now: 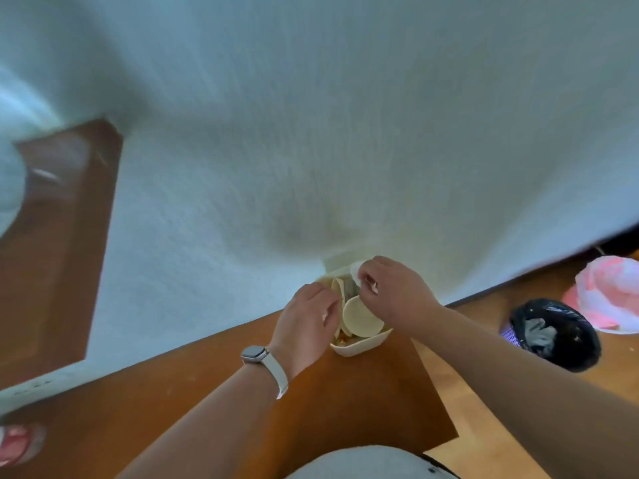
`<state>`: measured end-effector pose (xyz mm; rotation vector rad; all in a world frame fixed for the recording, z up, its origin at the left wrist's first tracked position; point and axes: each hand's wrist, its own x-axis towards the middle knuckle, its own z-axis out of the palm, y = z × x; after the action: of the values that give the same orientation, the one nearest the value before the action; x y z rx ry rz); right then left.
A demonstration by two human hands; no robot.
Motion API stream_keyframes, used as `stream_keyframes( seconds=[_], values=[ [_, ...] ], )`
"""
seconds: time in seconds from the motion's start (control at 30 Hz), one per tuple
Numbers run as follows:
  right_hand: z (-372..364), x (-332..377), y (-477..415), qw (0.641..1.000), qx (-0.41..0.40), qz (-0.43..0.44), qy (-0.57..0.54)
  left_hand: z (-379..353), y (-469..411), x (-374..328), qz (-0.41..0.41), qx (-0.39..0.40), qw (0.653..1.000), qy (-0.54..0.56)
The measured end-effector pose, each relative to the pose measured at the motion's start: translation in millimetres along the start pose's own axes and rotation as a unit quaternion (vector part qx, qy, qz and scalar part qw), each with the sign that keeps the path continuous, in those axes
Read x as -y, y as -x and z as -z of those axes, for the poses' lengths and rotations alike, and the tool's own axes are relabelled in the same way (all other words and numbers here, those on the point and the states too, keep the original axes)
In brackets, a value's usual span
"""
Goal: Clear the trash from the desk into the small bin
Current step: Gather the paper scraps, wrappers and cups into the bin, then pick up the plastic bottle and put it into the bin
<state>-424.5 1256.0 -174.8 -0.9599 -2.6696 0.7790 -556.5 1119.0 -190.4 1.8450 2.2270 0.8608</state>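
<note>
A small cream bin (pixel 363 345) stands on the brown desk (pixel 345 402) against the wall. It holds round cream paper cups or lids (pixel 359 319) and other scraps. My left hand (pixel 304 326), with a watch on its wrist, rests at the bin's left rim, fingers curled by the cups; what it holds is unclear. Above the bin's far side, my right hand (pixel 390 292) pinches a white crumpled tissue (pixel 356 269).
The desk's right edge drops to a wooden floor. There a purple basket with a black liner (pixel 556 333) stands, with a pink-and-white plastic bag (pixel 612 288) behind it. A brown door (pixel 58 243) is at the left. A pink object (pixel 17 444) lies at the lower left.
</note>
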Motion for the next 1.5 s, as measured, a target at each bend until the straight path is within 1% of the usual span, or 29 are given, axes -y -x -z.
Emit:
stream_keyframes(
  seconds=[0.1, 0.2, 0.33, 0.47, 0.57, 0.7, 0.9, 1.1, 1.17, 1.33, 1.43, 1.5],
  values=[
    [1, -10, -8, 0.999, 0.034, -0.006, -0.002, -4, -10, -2, 0.011, 0.035, 0.999, -0.021],
    [-3, -17, -14, 0.999, 0.049, -0.001, -0.014, -2, -15, 1, 0.026, 0.071, 0.996, -0.051],
    [-5, -21, -21, 0.998, 0.053, 0.007, -0.014, 11, -13, 6, 0.063, 0.082, 0.992, -0.072],
    [-8, -13, -19, 0.998, 0.049, 0.044, -0.001, 21, 1, 12, 0.082, 0.088, 0.987, -0.104],
    [-14, 4, -14, 0.993, 0.061, 0.1, 0.019, 32, 18, 17, 0.09, 0.096, 0.981, -0.143],
    [-29, 39, -11, 0.978, 0.082, 0.187, 0.053, 51, 55, 25, 0.132, 0.119, 0.961, -0.211],
    [-62, 93, -8, 0.949, 0.127, 0.26, 0.121, 82, 131, 53, 0.198, 0.111, 0.936, -0.27],
    [-101, 164, 0, 0.935, 0.15, 0.287, 0.144, 131, 215, 94, 0.273, 0.089, 0.914, -0.287],
    [-118, 191, 3, 0.924, 0.163, 0.309, 0.153, 150, 243, 110, 0.301, 0.074, 0.906, -0.29],
    [-162, 256, 7, 0.897, 0.178, 0.358, 0.188, 193, 310, 146, 0.371, 0.073, 0.879, -0.289],
    [-190, 296, 7, 0.887, 0.187, 0.371, 0.201, 212, 344, 167, 0.402, 0.06, 0.868, -0.284],
    [-211, 322, 6, 0.886, 0.201, 0.363, 0.207, 221, 367, 183, 0.418, 0.055, 0.862, -0.281]
  ],
)
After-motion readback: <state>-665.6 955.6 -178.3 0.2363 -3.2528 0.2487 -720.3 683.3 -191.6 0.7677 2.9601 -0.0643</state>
